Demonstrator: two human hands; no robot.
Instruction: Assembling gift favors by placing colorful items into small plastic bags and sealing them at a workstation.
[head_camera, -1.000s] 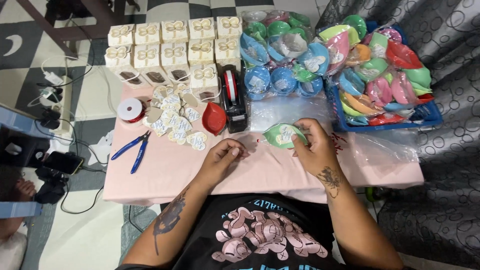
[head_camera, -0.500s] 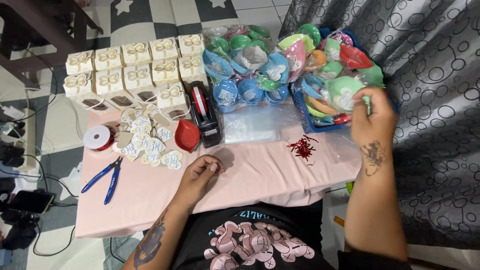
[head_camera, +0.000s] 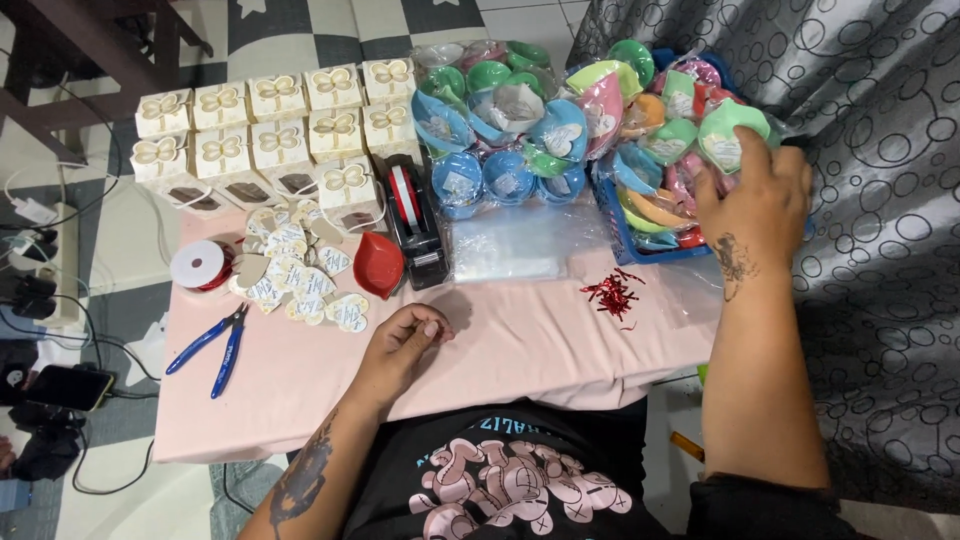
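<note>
Right hand (head_camera: 755, 205) has its grip closed on a green wrapped dish (head_camera: 733, 135) above the blue basket (head_camera: 620, 225); many lie bagged beside it. Left hand (head_camera: 400, 345) rests loosely curled, empty, on the table (head_camera: 520, 340).

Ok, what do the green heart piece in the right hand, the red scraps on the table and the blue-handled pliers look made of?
The green heart piece under the right hand looks like smooth moulded plastic in clear wrap, going by its sheen. The red scraps look like thin metallic foil or ribbon: shiny, crinkled strands. The pliers have blue handles that look rubber or plastic coated; the jaws are too small to judge.
</note>
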